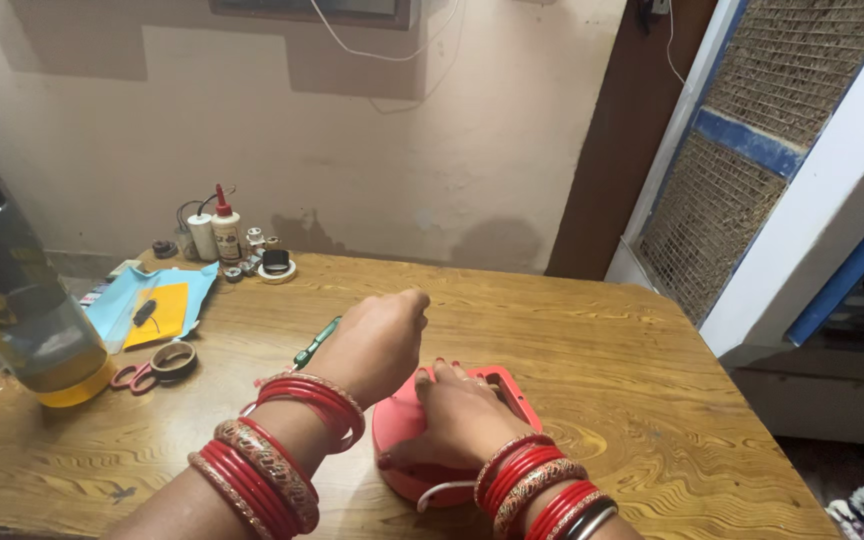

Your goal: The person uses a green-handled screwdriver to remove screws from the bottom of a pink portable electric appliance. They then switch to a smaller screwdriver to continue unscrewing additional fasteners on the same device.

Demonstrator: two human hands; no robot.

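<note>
Hands meet over a red case (422,440) lying on the tabletop (652,400): right hand (462,415) presses flat on it, left hand (377,345) hovers fisted above. Case looks closed; a green pen (314,344) lies beside, untouched.

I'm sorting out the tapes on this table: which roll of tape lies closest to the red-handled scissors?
The brown roll of tape, lying flat right against the red-handled scissors near the table's left edge. The white roll of tape sits far back by the glue bottle.
</note>
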